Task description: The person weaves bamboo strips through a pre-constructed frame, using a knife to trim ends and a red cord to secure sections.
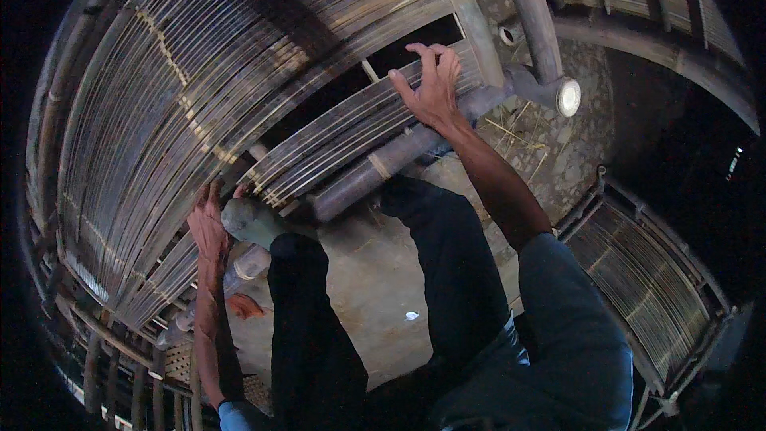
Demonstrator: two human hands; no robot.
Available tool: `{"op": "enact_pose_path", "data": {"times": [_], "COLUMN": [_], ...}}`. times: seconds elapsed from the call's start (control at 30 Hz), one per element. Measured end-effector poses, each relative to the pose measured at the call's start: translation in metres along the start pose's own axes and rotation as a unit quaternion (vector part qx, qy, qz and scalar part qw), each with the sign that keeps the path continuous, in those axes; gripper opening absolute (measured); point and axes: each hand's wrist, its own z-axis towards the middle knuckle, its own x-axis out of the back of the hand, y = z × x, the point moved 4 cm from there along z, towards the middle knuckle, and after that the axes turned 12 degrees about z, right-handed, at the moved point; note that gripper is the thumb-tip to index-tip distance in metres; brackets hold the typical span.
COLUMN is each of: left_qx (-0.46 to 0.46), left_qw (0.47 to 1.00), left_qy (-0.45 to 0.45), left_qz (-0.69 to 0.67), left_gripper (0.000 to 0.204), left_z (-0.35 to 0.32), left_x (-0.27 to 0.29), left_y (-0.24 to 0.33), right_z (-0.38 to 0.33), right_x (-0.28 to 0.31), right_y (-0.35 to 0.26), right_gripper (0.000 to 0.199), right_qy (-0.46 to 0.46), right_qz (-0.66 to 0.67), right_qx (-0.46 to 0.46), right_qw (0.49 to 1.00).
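A low slatted bench stands at the grey floor's right edge, an orange scrap and white scrap lying apart.

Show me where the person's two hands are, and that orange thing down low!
Left hand (209, 225): head view, on its back.
Right hand (436, 97): head view, on its back.
Orange thing (245, 306): head view, on its middle.

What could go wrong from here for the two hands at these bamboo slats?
The right hand is beside the dark gap between the slats, so it could slip in. The left hand is close among narrow slats; their edges might scratch or pinch it. The slats bordering the gap could perhaps shift under pressure.
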Motion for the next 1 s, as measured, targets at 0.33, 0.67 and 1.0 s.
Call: {"op": "enact_pose_path", "data": {"times": [0.33, 0.67, 1.0], "left_qx": [-0.027, -0.015, 0.018], "left_qw": [0.970, 0.996, 0.975], "left_qy": [-0.222, -0.089, -0.205], "left_qz": [-0.101, -0.017, -0.082], "left_gripper": [0.045, 0.072, 0.079], "left_z": [0.044, 0.083, 0.101], "left_x": [0.041, 0.014, -0.010], "left_y": [0.005, 0.173, 0.168], "right_z": [0.010, 0.009, 0.010], "right_x": [-0.017, -0.012, -0.003], "right_y": [0.002, 0.015, 0.009], "right_gripper": [0.054, 0.055, 0.056], "right_qy": [-0.002, 0.004, 0.008], "right_qz": [-0.020, -0.039, -0.022], "right_qx": [0.027, 0.015, 0.022], "right_qw": [0.999, 0.999, 0.999]}}
